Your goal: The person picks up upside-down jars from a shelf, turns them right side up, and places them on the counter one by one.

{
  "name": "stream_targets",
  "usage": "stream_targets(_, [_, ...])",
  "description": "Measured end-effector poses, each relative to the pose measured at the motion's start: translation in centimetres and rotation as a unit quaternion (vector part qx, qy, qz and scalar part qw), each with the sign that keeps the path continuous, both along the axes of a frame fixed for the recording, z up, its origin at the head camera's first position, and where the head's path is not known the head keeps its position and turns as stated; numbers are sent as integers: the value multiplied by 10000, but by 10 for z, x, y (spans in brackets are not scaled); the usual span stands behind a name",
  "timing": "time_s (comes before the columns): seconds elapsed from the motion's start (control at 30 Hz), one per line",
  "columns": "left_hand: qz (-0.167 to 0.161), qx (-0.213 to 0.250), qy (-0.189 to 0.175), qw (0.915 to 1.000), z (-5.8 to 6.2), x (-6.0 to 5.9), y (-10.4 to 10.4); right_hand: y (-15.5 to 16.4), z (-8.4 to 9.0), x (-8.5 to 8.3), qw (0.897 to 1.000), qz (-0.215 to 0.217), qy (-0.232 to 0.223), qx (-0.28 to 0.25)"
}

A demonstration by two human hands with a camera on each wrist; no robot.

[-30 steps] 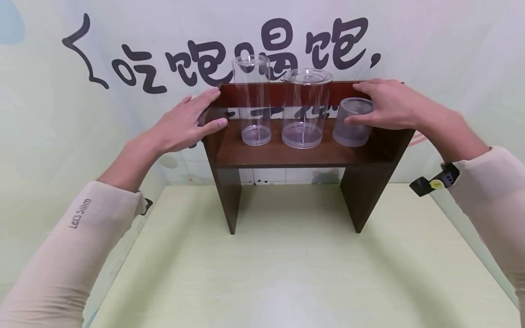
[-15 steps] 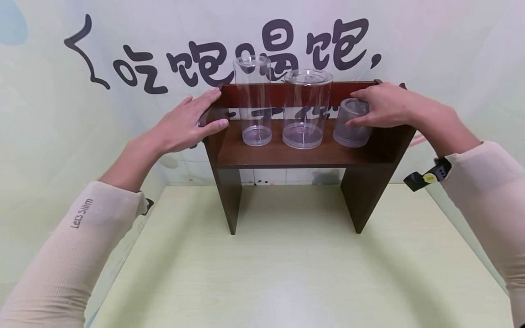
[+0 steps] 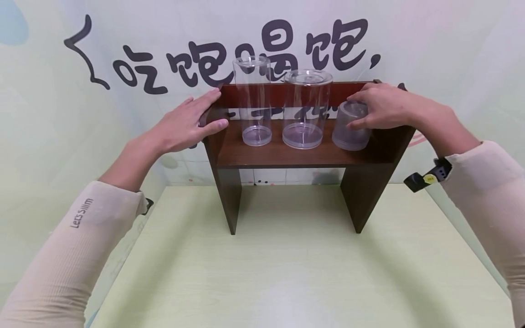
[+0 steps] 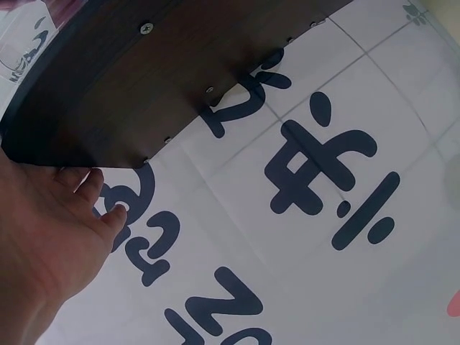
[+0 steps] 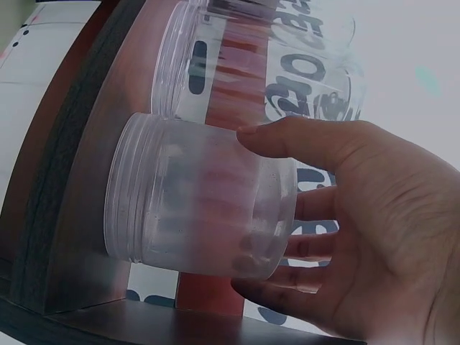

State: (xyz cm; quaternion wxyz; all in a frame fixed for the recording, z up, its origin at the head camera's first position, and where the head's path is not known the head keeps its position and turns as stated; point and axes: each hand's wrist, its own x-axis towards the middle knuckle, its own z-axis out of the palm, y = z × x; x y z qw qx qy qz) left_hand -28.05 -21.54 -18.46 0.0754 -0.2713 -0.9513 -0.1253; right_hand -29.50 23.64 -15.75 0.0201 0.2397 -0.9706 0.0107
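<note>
A small clear plastic jar (image 5: 201, 198) stands upside down at the right end of a dark brown wooden shelf (image 3: 287, 157). My right hand (image 3: 387, 107) grips it from above, thumb on one side and fingers on the other, as the right wrist view shows. My left hand (image 3: 184, 120) holds the shelf's left side panel (image 4: 129, 79), its thumb lapping over the front edge and its other fingers along the outer side. Left of the small jar stand a wider, taller clear jar (image 3: 305, 109) and a tall narrow clear jar (image 3: 254, 100).
The shelf stands on a pale wooden table (image 3: 287, 264), with an open bay under its board. A red back rail (image 3: 344, 93) runs behind the jars. Close behind the table hangs a light wall cloth (image 3: 143, 36) printed with large dark characters.
My right hand has come off the top of the shelf's right panel and closed round the small jar, which has shifted slightly towards me. The left hand stays put.
</note>
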Motion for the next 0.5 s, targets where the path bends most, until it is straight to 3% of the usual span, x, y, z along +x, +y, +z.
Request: stream_targets(0.5, [-61, -36, -19, 10000, 1, 0, -1, 4, -1, 31, 9984, 127, 460, -293])
